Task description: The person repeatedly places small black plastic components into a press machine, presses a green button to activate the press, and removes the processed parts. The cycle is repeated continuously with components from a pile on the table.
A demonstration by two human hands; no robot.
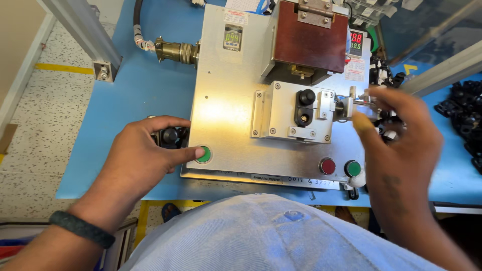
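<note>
Your left hand (143,158) lay open, thumb pressing the green button (204,154); your right hand's (401,135) fingers (362,123) pinched the clamp lever (359,103), beside the black part (306,96).

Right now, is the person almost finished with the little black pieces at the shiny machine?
Done: a black part already sits in the metal fixture. In hand: the left hand has its thumb on the green button, while the right hand, blurred, is at the clamp handle. Left: a pile of black parts waits on the blue table, so probably plenty remains.
</note>
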